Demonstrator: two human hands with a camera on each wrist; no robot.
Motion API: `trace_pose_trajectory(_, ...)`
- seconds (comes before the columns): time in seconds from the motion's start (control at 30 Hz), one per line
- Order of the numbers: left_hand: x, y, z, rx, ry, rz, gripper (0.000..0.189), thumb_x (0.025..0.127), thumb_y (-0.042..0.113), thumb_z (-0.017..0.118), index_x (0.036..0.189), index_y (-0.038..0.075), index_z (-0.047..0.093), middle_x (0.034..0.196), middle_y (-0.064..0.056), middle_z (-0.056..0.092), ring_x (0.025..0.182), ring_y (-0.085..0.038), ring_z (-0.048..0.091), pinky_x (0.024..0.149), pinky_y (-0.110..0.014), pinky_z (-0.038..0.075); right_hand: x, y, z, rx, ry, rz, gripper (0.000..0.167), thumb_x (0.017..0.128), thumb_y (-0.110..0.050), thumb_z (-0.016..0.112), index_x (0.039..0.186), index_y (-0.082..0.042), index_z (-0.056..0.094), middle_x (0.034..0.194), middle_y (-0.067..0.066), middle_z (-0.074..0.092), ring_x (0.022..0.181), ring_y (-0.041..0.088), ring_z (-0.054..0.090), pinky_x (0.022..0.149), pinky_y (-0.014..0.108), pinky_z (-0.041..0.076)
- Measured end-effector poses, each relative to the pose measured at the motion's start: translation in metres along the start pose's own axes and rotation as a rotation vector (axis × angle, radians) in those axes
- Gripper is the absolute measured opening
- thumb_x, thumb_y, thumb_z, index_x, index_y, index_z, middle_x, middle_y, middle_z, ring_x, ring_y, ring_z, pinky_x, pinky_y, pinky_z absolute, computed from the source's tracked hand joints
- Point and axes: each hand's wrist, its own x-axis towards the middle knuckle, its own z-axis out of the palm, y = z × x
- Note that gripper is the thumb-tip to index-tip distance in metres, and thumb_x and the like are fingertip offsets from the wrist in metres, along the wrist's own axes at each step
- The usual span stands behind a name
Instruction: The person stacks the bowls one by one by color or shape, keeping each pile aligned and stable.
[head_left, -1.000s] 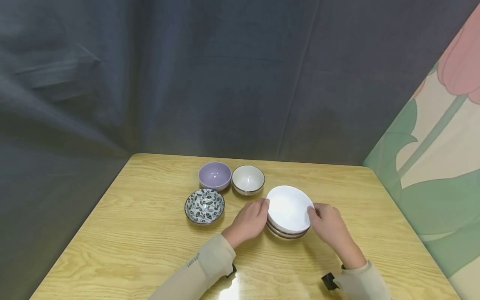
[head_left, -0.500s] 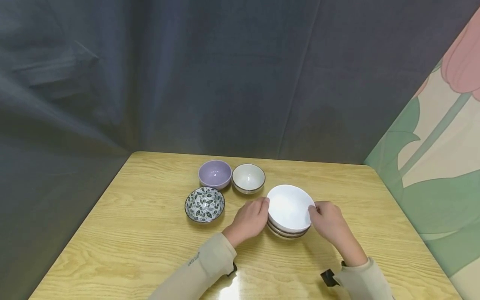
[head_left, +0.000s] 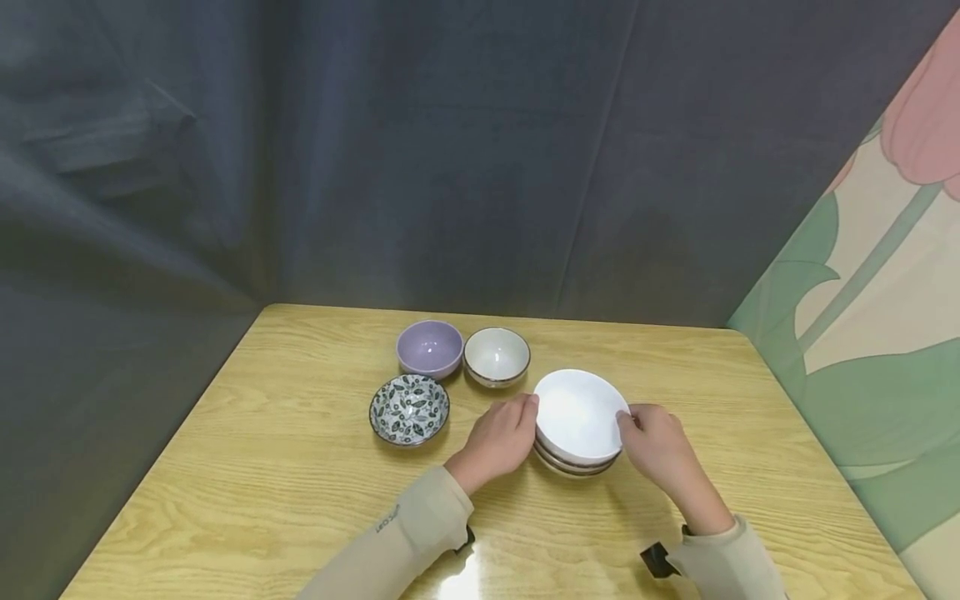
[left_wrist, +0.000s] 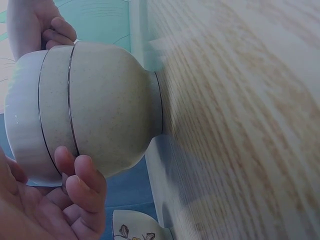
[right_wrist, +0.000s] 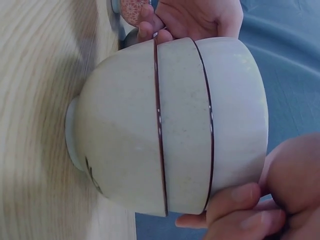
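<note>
A stack of nested bowls stands on the table right of the middle. Its top bowl (head_left: 579,417) is plain white; the cream bowls (left_wrist: 110,105) under it have thin brown rims. My left hand (head_left: 501,442) holds the stack's left side, fingertips (left_wrist: 85,172) curled near the rims. On the other side my right hand (head_left: 660,450) holds the stack, with its thumb at the white rim and fingers (right_wrist: 240,205) against the outside below. In the left wrist view the lowest bowl's foot (left_wrist: 157,102) appears to rest on the table.
Left of the stack stand a purple bowl (head_left: 430,348), a small white bowl (head_left: 497,357) with a dark rim, and a leaf-patterned bowl (head_left: 408,410). A dark curtain (head_left: 465,167) hangs behind the wooden table (head_left: 262,467); a flower-printed cloth (head_left: 885,333) is at the right.
</note>
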Motion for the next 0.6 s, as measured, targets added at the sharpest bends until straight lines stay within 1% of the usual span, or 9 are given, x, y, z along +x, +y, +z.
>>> trace_pose_trajectory(0.27, 0.0013, -0.0009, 0.0009, 0.006, 0.007, 0.005, 0.053, 0.109, 0.038, 0.021, 0.101, 0.011, 0.065, 0.093, -0.010, 0.066, 0.104, -0.033, 0.065, 0.088, -0.049, 0.050, 0.0005, 0.0014, 0.0018, -0.025, 0.016, -0.019, 0.041, 0.103, -0.016, 0.038, 0.119, 0.012, 0.063, 0.071, 0.009, 0.056, 0.062, 0.021, 0.048, 0.055, 0.033, 0.042)
trace_pose_trajectory(0.4, 0.0021, -0.0017, 0.0012, 0.009, -0.001, 0.009, 0.053, 0.109, 0.039, 0.020, 0.098, 0.011, 0.064, 0.086, -0.008, 0.063, 0.102, -0.032, 0.065, 0.087, -0.048, 0.050, 0.0009, 0.0024, 0.0023, -0.028, 0.022, -0.032, 0.041, 0.104, -0.016, 0.039, 0.120, 0.012, 0.063, 0.071, 0.008, 0.057, 0.062, 0.021, 0.048, 0.054, 0.033, 0.041)
trace_pose_trajectory(0.5, 0.0017, -0.0014, 0.0005, 0.011, -0.004, 0.009, 0.053, 0.109, 0.038, 0.020, 0.096, 0.012, 0.064, 0.085, -0.007, 0.062, 0.101, -0.032, 0.064, 0.087, -0.048, 0.050, 0.0012, 0.0034, 0.0031, -0.028, 0.025, -0.036, 0.040, 0.104, -0.016, 0.039, 0.119, 0.012, 0.064, 0.072, 0.009, 0.058, 0.062, 0.020, 0.048, 0.054, 0.033, 0.041)
trace_pose_trajectory(0.6, 0.0012, -0.0009, -0.0003, 0.011, -0.008, 0.010, 0.052, 0.109, 0.038, 0.020, 0.095, 0.012, 0.063, 0.084, -0.007, 0.061, 0.099, -0.031, 0.064, 0.086, -0.047, 0.049, 0.0015, 0.0042, 0.0039, -0.035, 0.034, -0.045, 0.040, 0.104, -0.016, 0.040, 0.119, 0.012, 0.064, 0.079, 0.012, 0.064, 0.065, 0.021, 0.051, 0.055, 0.033, 0.043)
